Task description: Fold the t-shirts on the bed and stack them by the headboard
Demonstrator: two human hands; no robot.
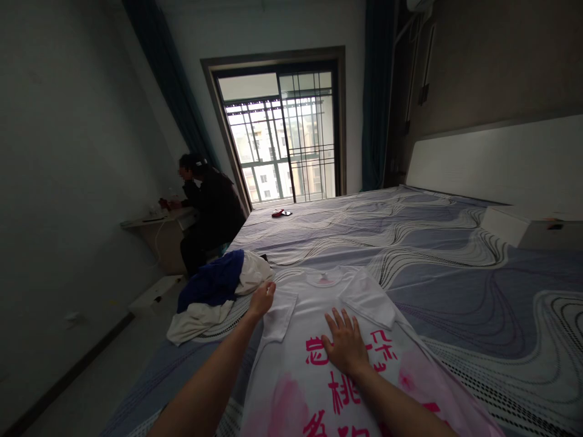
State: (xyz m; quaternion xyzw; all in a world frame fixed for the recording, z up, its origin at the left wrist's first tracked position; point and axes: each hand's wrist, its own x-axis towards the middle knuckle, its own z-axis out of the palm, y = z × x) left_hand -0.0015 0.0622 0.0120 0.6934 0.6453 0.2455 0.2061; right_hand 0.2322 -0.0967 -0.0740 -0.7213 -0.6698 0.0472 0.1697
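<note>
A white T-shirt (319, 303) with pink characters and pink blotches lies spread front up on the bed, its collar pointing away from me. My left hand (263, 300) is closed at the outer edge of its left-side sleeve, fingers curled round the cloth there; the exact grip is partly hidden. Flat on the chest, with fingers spread, rests my right hand (345, 343), covering part of the print. The right-side sleeve (370, 300) lies folded inward over the shirt. Just beyond my left hand are a crumpled blue garment (212, 279) and a cream-coloured cloth (254, 273).
The bed (446, 261) has a wavy-patterned sheet. A white box (531, 227) sits on it at right; a red item and phone (286, 213) lie farther back. Beyond the bed's left side, a person (214, 203) sits at a small desk (157, 221). Another white box (155, 295) is on the floor.
</note>
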